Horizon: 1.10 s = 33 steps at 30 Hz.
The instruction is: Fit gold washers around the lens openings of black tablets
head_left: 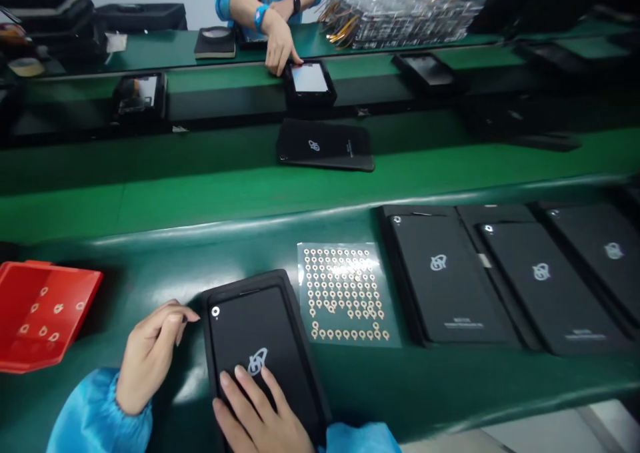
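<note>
A black tablet back cover with a white logo lies in a black foam-like frame in front of me. A small white ring sits around the hole at its upper left corner. My right hand rests flat on the lower part of the cover, fingers spread. Just left of the frame, apart from it, my left hand is closed, thumb and forefinger together; anything between the fingertips is too small to tell. To the right of the frame is a clear sheet with rows of small ring stickers.
Several black back covers lie at the right. A red bin with a few rings stands left. Beyond, a green belt carries covers and devices; across it, a co-worker's hand touches a lit tablet. Wired parts are piled behind.
</note>
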Each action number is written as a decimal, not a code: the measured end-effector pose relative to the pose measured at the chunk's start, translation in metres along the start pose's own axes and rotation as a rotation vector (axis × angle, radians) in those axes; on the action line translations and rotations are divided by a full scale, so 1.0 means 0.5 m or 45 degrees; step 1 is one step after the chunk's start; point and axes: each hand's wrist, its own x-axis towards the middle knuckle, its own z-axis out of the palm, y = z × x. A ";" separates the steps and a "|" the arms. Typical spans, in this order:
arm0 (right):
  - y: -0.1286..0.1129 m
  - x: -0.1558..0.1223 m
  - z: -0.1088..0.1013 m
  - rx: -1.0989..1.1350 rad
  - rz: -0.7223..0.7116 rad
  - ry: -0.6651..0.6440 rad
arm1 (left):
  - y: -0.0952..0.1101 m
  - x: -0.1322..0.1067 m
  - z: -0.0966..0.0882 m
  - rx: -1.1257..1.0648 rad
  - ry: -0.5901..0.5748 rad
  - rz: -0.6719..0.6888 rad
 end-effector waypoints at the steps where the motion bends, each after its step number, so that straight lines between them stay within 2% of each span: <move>1: 0.024 0.013 -0.026 0.069 -0.065 -0.082 | 0.002 0.001 0.002 0.023 -0.012 0.026; 2: 0.058 0.033 -0.058 0.163 -0.147 -0.217 | 0.005 0.003 0.003 0.045 -0.022 0.057; 4: 0.155 0.091 -0.128 0.473 -0.445 -0.569 | 0.008 0.008 0.003 0.064 -0.040 0.111; 5: 0.210 0.125 -0.161 0.584 -0.415 -0.700 | 0.008 0.009 0.002 0.064 -0.045 0.128; 6: 0.263 0.161 -0.190 0.606 -0.239 -0.738 | 0.005 0.008 0.000 0.062 -0.050 0.139; 7: 0.309 0.195 -0.210 0.557 -0.015 -0.683 | 0.001 0.006 -0.001 0.057 -0.054 0.140; 8: 0.344 0.224 -0.222 0.503 0.118 -0.611 | -0.005 0.001 -0.003 0.054 -0.058 0.130; 10: 0.364 0.257 -0.221 0.417 0.277 -0.470 | -0.016 -0.012 -0.003 0.032 -0.031 0.080; 12: 0.318 0.248 -0.197 0.428 0.268 -0.458 | -0.024 -0.024 -0.002 0.025 0.058 0.020; 14: 0.234 0.205 -0.168 0.487 0.185 -0.505 | -0.024 -0.029 0.001 0.072 0.113 0.040; 17: 0.111 0.126 -0.125 0.590 0.159 -0.597 | -0.015 -0.021 0.004 0.189 0.019 0.223; 19: 0.063 0.092 -0.093 0.567 0.203 -0.633 | -0.005 -0.012 0.008 0.267 -0.060 0.303; 21: 0.042 0.076 -0.065 0.505 0.197 -0.599 | 0.004 -0.005 0.013 0.345 -0.114 0.334; 24: 0.042 0.072 -0.042 0.471 0.150 -0.563 | 0.012 0.003 0.023 0.430 -0.174 0.413; 33: 0.046 0.079 -0.048 0.516 0.162 -0.523 | 0.016 0.013 0.033 0.470 -0.209 0.468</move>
